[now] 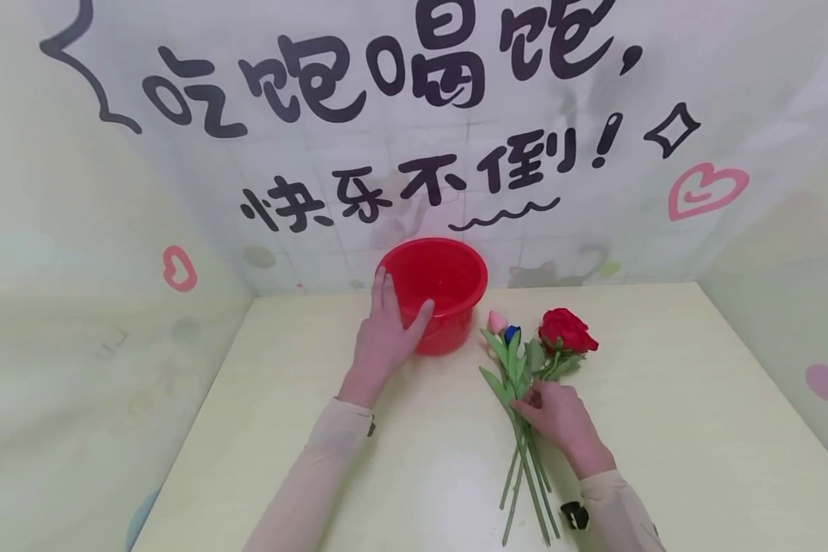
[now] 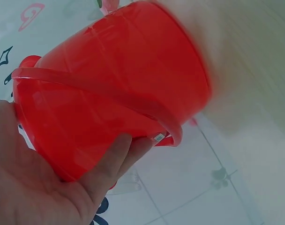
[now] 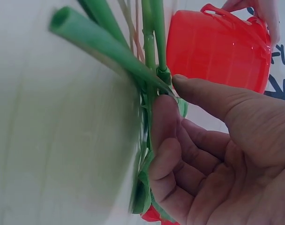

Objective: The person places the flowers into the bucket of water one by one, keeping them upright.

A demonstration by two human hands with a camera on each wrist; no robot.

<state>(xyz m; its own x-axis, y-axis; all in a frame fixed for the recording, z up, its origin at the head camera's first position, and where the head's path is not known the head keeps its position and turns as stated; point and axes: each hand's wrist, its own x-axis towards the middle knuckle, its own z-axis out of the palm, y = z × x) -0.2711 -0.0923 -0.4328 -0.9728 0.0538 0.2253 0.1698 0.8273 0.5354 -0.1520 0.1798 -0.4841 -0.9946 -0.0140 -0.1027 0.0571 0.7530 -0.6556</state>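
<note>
A red plastic bucket (image 1: 448, 333) stands upright at the back of the table, its handle (image 2: 81, 82) hanging along the outer wall. My left hand (image 1: 385, 333) rests against it with fingers extended along the left side and the thumb at the front rim. To the right lies a loose bunch of flowers: a red rose (image 1: 567, 331), a pink tulip (image 1: 497, 322) and a blue flower (image 1: 512, 334). Over their crossed stems (image 1: 530, 475), my right hand (image 1: 559, 414) pinches a green flower stem (image 3: 149, 61) between thumb and index finger, close to the tabletop.
The pale table (image 1: 428, 475) meets a wall sheet (image 1: 303, 261) printed with dark lettering right behind the bucket. Similar sheets enclose the left and right sides. A small black object (image 1: 575, 515) sits by the right cuff.
</note>
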